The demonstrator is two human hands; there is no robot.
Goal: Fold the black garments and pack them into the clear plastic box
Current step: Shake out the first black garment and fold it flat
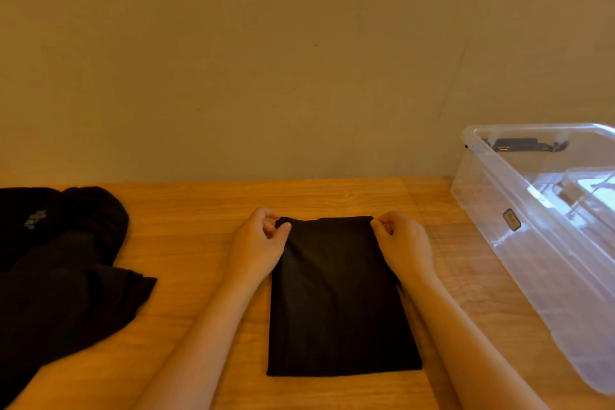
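Pinching the folded garment (339, 296) at its two upper corners — our left hand (258, 243) and right hand (404, 240) grasp them — long axis running down-frame toward us.

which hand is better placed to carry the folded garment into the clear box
Right. The right hand pinches the folded garment on the side nearest the clear plastic box; the left hand would reach across.

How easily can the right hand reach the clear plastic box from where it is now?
Probably easily: the right hand pinches the folded garment, and only bare table lies between it and the clear plastic box.
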